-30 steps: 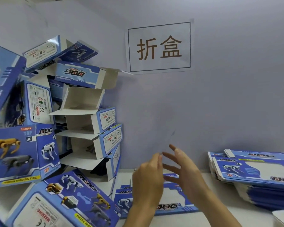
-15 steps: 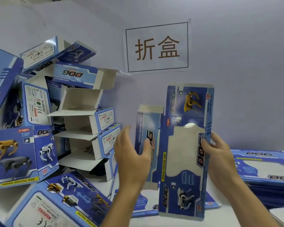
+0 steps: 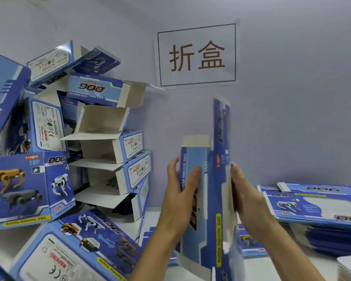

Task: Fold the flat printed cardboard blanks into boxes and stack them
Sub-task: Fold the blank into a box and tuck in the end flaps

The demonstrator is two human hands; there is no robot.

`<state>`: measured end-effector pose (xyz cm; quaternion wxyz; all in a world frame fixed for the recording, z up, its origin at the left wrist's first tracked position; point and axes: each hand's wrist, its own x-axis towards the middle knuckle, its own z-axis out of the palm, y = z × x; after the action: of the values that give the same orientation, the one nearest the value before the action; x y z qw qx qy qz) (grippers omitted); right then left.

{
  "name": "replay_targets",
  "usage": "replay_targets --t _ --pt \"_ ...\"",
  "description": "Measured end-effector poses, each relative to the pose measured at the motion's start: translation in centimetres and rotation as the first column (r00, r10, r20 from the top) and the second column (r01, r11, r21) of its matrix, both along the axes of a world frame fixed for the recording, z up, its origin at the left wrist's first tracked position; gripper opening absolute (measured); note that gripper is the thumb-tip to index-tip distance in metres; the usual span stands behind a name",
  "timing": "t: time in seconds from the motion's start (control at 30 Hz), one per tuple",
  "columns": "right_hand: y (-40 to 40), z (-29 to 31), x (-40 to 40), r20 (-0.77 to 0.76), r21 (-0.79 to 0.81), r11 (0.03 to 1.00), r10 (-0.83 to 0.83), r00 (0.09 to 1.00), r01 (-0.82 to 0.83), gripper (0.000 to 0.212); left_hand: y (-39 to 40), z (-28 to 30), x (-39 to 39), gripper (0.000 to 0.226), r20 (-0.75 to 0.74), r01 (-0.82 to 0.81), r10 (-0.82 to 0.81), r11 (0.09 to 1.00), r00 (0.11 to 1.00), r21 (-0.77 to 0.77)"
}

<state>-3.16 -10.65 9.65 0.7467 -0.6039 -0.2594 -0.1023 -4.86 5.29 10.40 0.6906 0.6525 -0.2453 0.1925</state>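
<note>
You hold one blue cardboard blank [image 3: 209, 199] upright in front of you, between both hands, above the white table [image 3: 272, 266]. The blank is half opened, so you see it almost edge-on, with one tall panel and one shorter panel beside it. Your left hand [image 3: 180, 195] has its grip on the shorter panel: the thumb [image 3: 194, 179] lies on the front and the fingers go behind. Your right hand [image 3: 247, 199] presses on the other edge of the blank, fingers curled round it. The picture is a bit blurry here.

On your right, a stack of flat blanks [image 3: 320, 211] lies on the table. On your left, a big messy pile of folded boxes [image 3: 101, 159] leans by the wall, some with open flaps. More flat blanks [image 3: 249, 240] lie on the table behind your hands. A paper sign [image 3: 197, 55] hangs on the wall.
</note>
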Motion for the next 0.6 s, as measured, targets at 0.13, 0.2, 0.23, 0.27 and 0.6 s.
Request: replay_targets --t 0.13,0.2,0.23,0.27,0.6 --pt "1.6 -0.4 -0.9 -0.007 0.040 0.999 0.027 1.000 -0.026 0.048 -2.4 -0.6 -0.7 0.069 -0.045 0.136 -0.136 0.991 0.990 0.016" --pt "1.2 -0.1 -0.9 0.003 0.056 0.998 0.016 1.000 -0.016 0.041 -2.1 -0.5 -0.5 0.061 -0.097 0.190 -0.196 0.979 0.976 -0.073" --pt "1.0 0.2 -1.1 0.016 0.070 0.998 0.004 1.000 -0.005 0.041 -1.6 -0.4 -0.3 0.058 -0.118 0.217 -0.230 0.969 0.966 -0.115" --pt "0.7 0.3 -1.1 0.026 0.089 0.996 -0.009 1.000 0.006 0.042 -1.1 -0.3 -0.2 0.063 -0.143 0.244 -0.266 0.957 0.953 -0.155" --pt "0.7 0.3 -0.9 -0.043 0.201 0.976 -0.082 0.996 0.089 0.058 1.3 0.4 -0.2 0.097 -0.276 0.171 -0.204 0.976 0.939 -0.136"
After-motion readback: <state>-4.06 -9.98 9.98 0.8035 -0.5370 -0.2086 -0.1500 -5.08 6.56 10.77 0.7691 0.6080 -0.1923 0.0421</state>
